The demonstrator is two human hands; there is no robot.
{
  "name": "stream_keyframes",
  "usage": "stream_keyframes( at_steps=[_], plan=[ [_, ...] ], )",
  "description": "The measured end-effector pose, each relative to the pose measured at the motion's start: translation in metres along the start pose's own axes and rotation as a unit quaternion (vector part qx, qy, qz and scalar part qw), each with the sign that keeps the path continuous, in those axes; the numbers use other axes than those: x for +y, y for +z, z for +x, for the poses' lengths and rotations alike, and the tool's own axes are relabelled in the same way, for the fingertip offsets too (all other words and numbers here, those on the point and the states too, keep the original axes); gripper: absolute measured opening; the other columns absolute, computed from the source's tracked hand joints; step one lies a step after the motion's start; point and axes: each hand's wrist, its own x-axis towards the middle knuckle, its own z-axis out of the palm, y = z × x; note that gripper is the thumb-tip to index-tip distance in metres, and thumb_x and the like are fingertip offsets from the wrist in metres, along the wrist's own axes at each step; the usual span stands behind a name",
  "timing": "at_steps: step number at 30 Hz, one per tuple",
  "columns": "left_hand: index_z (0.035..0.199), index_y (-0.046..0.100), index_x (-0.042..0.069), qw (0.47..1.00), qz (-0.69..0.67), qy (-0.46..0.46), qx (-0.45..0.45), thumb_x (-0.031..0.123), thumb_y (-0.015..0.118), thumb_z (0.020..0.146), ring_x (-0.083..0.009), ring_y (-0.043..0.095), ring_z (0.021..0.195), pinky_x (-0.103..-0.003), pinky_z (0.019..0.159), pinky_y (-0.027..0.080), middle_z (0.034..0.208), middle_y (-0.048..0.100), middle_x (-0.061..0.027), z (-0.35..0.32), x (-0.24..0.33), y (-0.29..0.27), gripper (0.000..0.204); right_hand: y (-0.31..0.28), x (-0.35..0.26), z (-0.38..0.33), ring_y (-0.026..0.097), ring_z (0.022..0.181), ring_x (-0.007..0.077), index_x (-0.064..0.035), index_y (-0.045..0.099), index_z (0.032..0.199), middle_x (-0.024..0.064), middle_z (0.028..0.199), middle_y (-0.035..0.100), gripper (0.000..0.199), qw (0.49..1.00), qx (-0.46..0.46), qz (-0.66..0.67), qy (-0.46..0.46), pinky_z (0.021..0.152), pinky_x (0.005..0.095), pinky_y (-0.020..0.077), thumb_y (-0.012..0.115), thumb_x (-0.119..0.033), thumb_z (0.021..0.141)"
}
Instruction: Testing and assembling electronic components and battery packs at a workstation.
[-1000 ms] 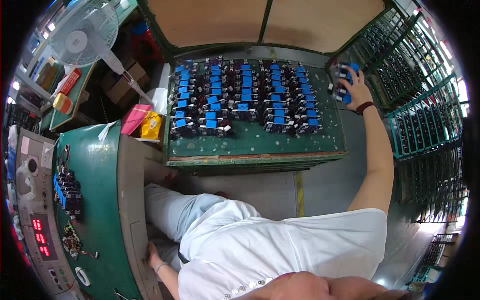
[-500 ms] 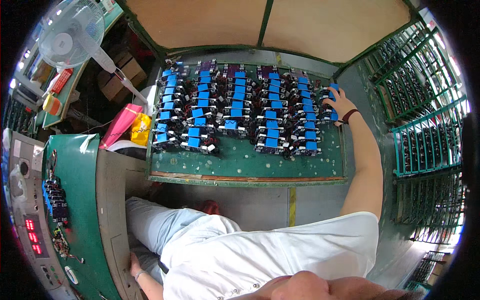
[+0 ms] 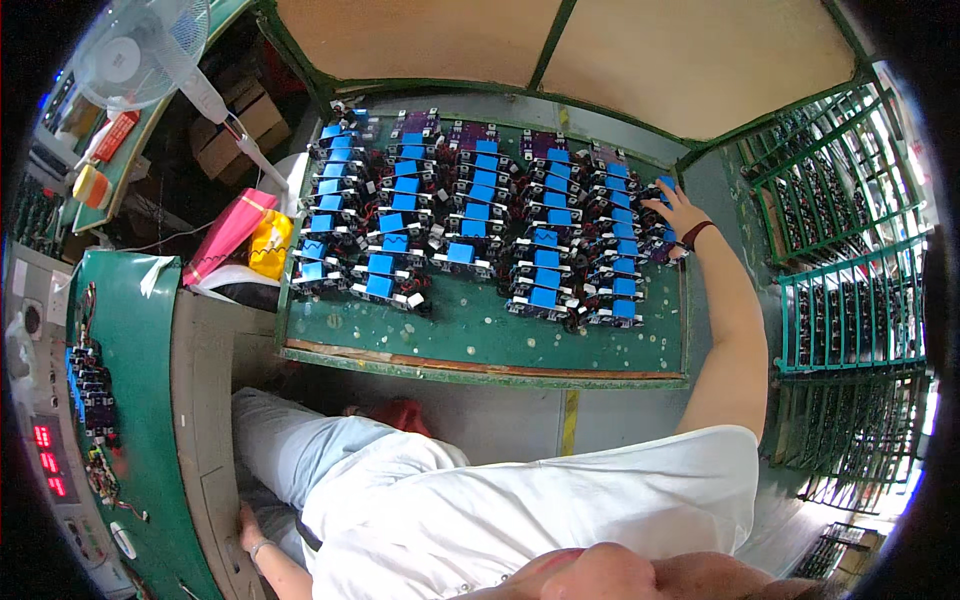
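At the right edge of the green table (image 3: pixel 480 345), my right hand (image 3: pixel 680 214) has its fingers curved round a short column of circuit boards (image 3: pixel 667 236) with blue block-shaped parts. The hand hides much of that column. To its left stand several columns of similar circuit boards (image 3: pixel 545 278), with white connectors and dark wires. My left hand (image 3: pixel 249 528) is low beside the grey cabinet (image 3: pixel 205 440), by my leg. Its fingers are too small and partly hidden to show what they do.
A green side bench (image 3: pixel 150 400) at left carries more boards (image 3: pixel 90 395) and an instrument with a red display (image 3: pixel 48 462). Beyond it are a fan (image 3: pixel 125 60), a pink bag (image 3: pixel 232 235) and a yellow bag (image 3: pixel 270 245). Green racks (image 3: pixel 850 310) line the right; a framed panel (image 3: pixel 690 70) stands behind.
The view has shifted slightly, so the table sits lower and its left side further left. My right hand stays on the same boards, with little visible movement.
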Motion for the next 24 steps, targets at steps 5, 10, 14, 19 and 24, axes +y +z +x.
stream_keyframes(
  at_steps=[5,10,14,19,24],
  plan=[
    [0.158,0.039,-0.002,0.991,0.012,0.089,0.098,0.032,0.039,0.108,-0.0388,0.03,0.154,-0.059,0.123,0.022,0.166,0.038,-0.0167,-0.016,-0.016,0.016,0.06,0.016,-0.017,-0.032,0.032,0.151,0.049,-0.0488,0.01,0.162,0.0146,0.173,0.009,0.158,0.991,0.049,0.055,0.116,0.111,0.0596,0.0498,0.105,-0.022,0.039],
    [0.159,0.036,-0.001,0.994,0.044,0.075,0.07,0.035,0.039,0.108,-0.0374,0.027,0.155,-0.059,0.123,0.021,0.168,0.034,-0.0144,-0.028,-0.029,0.027,0.062,0.058,-0.017,-0.052,0.063,0.12,0.053,-0.044,0.007,0.165,0.0261,0.161,0.034,0.132,0.946,0.023,0.206,0.251,0.094,0.0594,0.056,0.084,0.007,0.071],
    [0.161,0.035,0.001,0.991,0.047,0.08,0.098,0.035,0.036,0.109,-0.0361,0.026,0.156,-0.056,0.124,0.021,0.169,0.033,-0.0129,-0.022,-0.016,0.021,0.062,0.093,-0.023,-0.046,0.066,0.112,0.0527,-0.0427,0.011,0.165,0.0275,0.15,0.045,0.118,0.931,0.184,0.237,0.21,0.091,0.0594,0.0564,0.069,0.013,0.08],
    [0.159,0.038,0.001,0.998,-0.004,-0.002,0.062,0.037,0.037,0.109,-0.037,0.026,0.156,-0.056,0.125,0.021,0.168,0.035,-0.0144,-0.003,0.0,-0.003,0.061,0.052,-0.039,-0.041,0.07,0.106,0.0446,-0.0394,0.022,0.163,0.0222,0.137,0.057,0.094,0.914,0.122,0.074,0.379,0.084,0.0552,0.0598,0.06,0.006,0.09],
    [0.152,0.048,0.0,0.995,0.02,0.036,0.086,0.039,0.042,0.107,-0.0396,0.035,0.151,-0.062,0.123,0.025,0.163,0.042,-0.0172,-0.023,-0.019,-0.021,0.061,-0.121,-0.119,-0.054,0.071,0.101,0.0386,-0.0176,0.051,0.148,0.0176,0.126,0.066,0.047,0.927,0.314,0.012,0.206,0.082,0.0493,0.0602,0.057,-0.022,0.101]
  ],
)
